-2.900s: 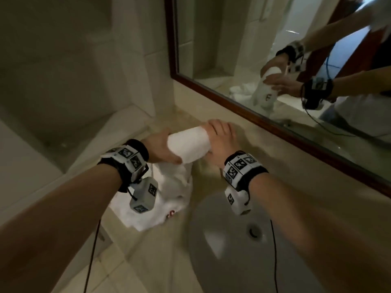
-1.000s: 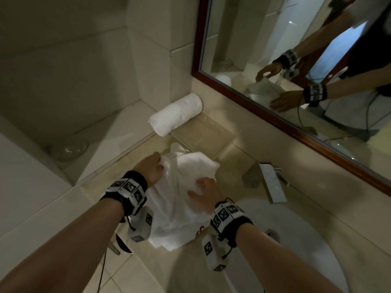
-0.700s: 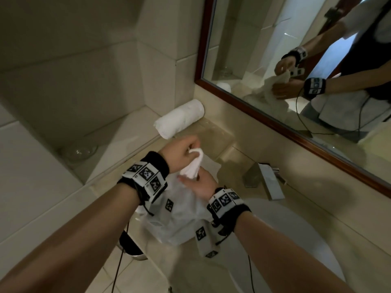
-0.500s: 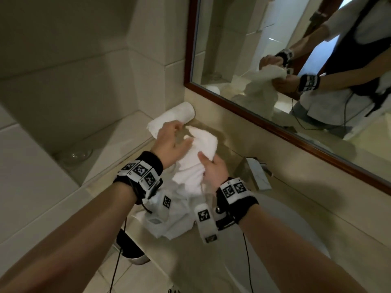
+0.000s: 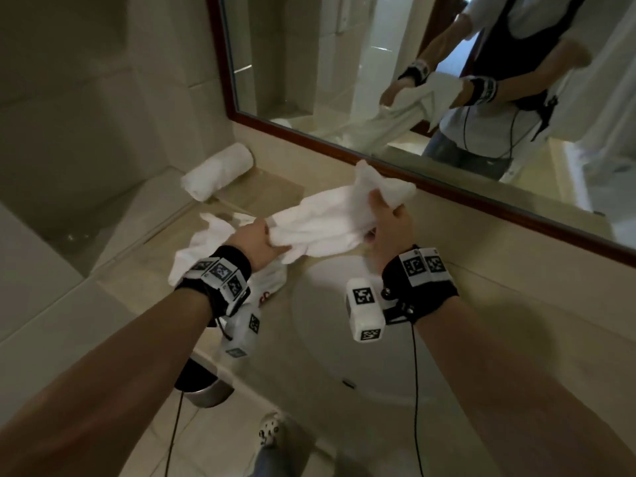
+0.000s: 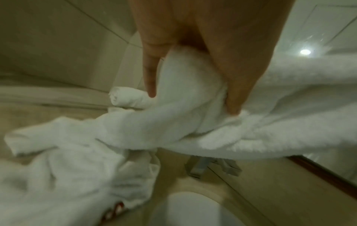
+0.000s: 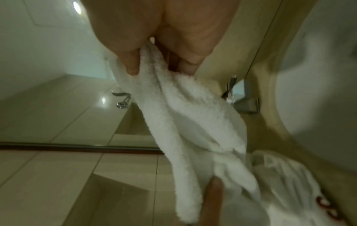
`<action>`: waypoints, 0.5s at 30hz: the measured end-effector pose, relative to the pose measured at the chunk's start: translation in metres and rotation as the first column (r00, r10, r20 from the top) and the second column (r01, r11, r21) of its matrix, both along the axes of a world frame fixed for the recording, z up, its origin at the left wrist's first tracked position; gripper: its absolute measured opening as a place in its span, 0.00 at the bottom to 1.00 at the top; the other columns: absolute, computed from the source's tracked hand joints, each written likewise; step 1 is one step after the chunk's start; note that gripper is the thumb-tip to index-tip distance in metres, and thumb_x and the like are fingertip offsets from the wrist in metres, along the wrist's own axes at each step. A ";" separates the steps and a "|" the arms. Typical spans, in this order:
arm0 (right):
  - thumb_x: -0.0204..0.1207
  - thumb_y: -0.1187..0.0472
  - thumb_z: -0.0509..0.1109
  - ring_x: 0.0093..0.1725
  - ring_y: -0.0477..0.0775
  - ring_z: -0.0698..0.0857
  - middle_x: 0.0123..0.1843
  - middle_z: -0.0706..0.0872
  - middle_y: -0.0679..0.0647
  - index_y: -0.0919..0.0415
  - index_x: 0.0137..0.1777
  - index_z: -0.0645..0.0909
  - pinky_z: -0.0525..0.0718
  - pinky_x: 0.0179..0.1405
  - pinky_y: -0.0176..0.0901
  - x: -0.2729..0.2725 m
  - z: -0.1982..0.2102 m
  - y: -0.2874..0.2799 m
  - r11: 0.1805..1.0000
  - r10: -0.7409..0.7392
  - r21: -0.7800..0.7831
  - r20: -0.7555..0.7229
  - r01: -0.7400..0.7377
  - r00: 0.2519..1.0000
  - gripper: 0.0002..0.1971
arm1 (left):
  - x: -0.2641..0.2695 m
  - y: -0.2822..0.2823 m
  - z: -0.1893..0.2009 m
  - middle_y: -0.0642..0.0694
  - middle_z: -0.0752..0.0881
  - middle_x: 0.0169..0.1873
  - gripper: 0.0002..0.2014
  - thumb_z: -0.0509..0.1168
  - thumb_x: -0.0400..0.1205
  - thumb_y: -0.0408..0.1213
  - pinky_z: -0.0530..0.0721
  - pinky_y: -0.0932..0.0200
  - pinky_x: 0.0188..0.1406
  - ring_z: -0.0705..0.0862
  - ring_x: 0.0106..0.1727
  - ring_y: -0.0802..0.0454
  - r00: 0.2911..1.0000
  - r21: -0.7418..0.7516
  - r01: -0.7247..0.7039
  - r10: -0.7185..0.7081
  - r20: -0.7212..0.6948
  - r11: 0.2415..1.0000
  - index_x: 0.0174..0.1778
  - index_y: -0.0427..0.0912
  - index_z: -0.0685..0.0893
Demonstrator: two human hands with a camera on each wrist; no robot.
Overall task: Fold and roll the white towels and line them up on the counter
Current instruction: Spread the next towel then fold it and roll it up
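A loose white towel [image 5: 327, 222] hangs stretched in the air between both hands above the counter. My left hand [image 5: 258, 241] pinches its near-left end, thumb and finger clamped on the cloth [image 6: 193, 107]. My right hand [image 5: 387, 222] grips the far-right end, with a tuft sticking up past the fingers [image 7: 133, 61]. One rolled white towel [image 5: 218, 170] lies at the back left of the counter against the wall. A crumpled pile of white cloth [image 5: 206, 246] with red lettering lies on the counter under my left wrist.
The round white basin [image 5: 344, 321] is sunk in the beige counter [image 5: 516, 304] below my right hand. A chrome tap [image 6: 210, 166] stands behind the held towel. A wood-framed mirror [image 5: 413, 166] runs along the back. A steel bin [image 5: 203, 387] sits on the floor.
The hands have drawn apart, stretching the towel out between them; the right hand moved right toward the mirror. Earlier the rolled towel was set down at the back left.
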State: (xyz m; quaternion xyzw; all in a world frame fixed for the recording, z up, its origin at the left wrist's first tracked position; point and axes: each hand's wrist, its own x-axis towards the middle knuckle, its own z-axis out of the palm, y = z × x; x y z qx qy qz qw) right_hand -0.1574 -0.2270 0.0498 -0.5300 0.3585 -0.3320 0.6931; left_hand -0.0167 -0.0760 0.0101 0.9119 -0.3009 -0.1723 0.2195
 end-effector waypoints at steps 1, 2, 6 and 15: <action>0.77 0.50 0.69 0.60 0.62 0.84 0.63 0.85 0.59 0.58 0.66 0.77 0.84 0.60 0.63 -0.018 0.002 -0.006 0.999 -0.020 -0.026 0.001 0.020 1.000 0.20 | -0.012 -0.003 0.004 0.35 0.80 0.66 0.28 0.66 0.79 0.53 0.76 0.53 0.58 0.79 0.65 0.37 1.000 -0.037 -0.001 0.002 0.012 0.999 0.69 0.38 0.73; 0.76 0.48 0.70 0.60 0.61 0.84 0.63 0.84 0.58 0.55 0.66 0.77 0.84 0.60 0.63 -0.036 0.004 -0.010 0.998 -0.034 -0.045 -0.007 0.033 0.999 0.21 | -0.025 -0.008 0.006 0.35 0.81 0.64 0.24 0.65 0.80 0.50 0.75 0.53 0.57 0.79 0.64 0.37 1.000 -0.093 0.010 -0.009 0.011 0.996 0.67 0.37 0.74; 0.68 0.37 0.70 0.57 0.58 0.86 0.58 0.86 0.52 0.39 0.48 0.80 0.83 0.61 0.62 -0.103 0.013 -0.032 0.987 -0.142 -0.082 -0.079 0.135 0.987 0.13 | -0.075 -0.030 0.018 0.41 0.82 0.46 0.13 0.63 0.82 0.43 0.73 0.57 0.43 0.80 0.50 0.45 0.987 -0.379 0.058 -0.111 -0.119 0.923 0.54 0.36 0.77; 0.62 0.42 0.73 0.54 0.64 0.87 0.57 0.88 0.61 0.59 0.61 0.82 0.85 0.58 0.59 -0.263 0.031 -0.101 0.847 -0.507 -0.001 -0.306 0.532 0.806 0.30 | -0.192 -0.126 0.059 0.46 0.88 0.53 0.17 0.66 0.77 0.56 0.84 0.42 0.60 0.87 0.54 0.43 0.641 -0.424 0.282 -0.498 -0.585 0.861 0.57 0.53 0.83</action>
